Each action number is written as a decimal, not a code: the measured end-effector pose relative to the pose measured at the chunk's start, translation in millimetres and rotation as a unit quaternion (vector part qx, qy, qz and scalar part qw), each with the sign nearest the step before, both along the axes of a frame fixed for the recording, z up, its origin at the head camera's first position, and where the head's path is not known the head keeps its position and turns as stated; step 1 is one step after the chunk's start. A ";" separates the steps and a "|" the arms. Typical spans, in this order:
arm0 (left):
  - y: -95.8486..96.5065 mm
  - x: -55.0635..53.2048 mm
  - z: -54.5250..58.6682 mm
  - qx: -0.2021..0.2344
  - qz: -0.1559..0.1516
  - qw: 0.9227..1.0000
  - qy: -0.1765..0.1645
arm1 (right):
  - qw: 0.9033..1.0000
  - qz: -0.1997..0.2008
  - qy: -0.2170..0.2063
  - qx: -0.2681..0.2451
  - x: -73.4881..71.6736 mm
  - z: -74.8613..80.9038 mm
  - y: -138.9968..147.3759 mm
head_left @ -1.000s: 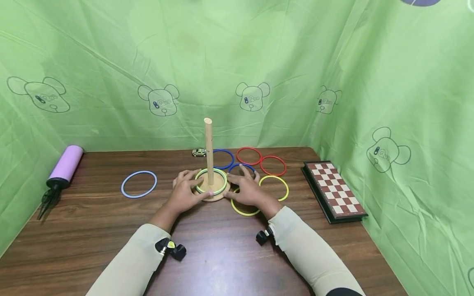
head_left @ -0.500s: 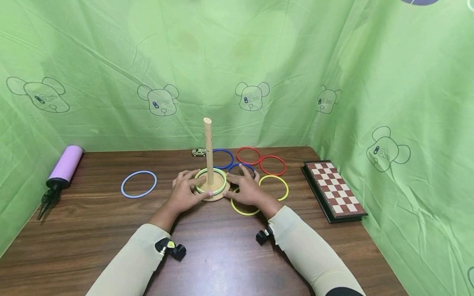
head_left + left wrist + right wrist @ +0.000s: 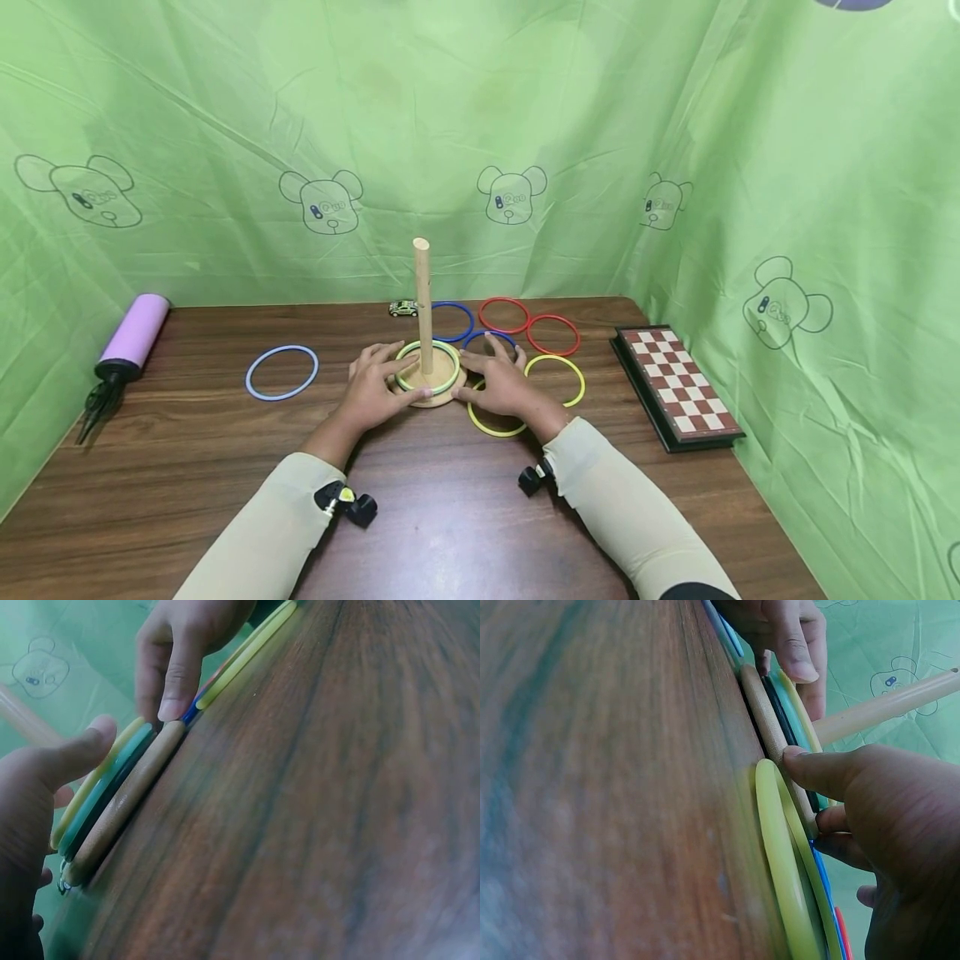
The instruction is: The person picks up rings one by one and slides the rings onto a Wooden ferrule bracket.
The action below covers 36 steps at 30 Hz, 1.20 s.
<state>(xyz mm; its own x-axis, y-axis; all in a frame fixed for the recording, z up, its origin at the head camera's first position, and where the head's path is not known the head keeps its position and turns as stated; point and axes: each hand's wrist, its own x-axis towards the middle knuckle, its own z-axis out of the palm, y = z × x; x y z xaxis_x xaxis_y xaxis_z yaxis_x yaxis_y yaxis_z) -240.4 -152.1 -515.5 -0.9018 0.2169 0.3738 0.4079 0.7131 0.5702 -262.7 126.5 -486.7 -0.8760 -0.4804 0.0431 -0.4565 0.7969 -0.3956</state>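
Around the peg, the left hand grips the rings while the right pinches the base, seemingly for steadiness.

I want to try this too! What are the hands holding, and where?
The left hand holds the stacked rings by their outer edge. The right hand holds the wooden base by its rim.

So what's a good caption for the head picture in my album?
Left hand and right hand flank the wooden ring-toss stand, stacked rings encircling its upright peg.
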 end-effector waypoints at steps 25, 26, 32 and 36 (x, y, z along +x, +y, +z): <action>-36.1 17.2 6.6 -0.052 0.026 0.996 0.069 | 1.000 0.000 -0.001 -0.009 1.6 -1.8 -0.5; -40.2 18.3 6.5 -0.055 0.031 0.995 0.074 | 1.000 0.000 -0.001 -0.009 1.3 -1.9 -0.5; -66.7 23.7 3.7 -0.058 0.061 0.992 0.089 | 1.000 -0.003 -0.006 -0.006 0.0 -2.0 0.0; -83.4 26.5 2.2 -0.048 0.076 0.991 0.100 | 1.000 -0.004 -0.006 -0.001 0.0 -2.3 0.0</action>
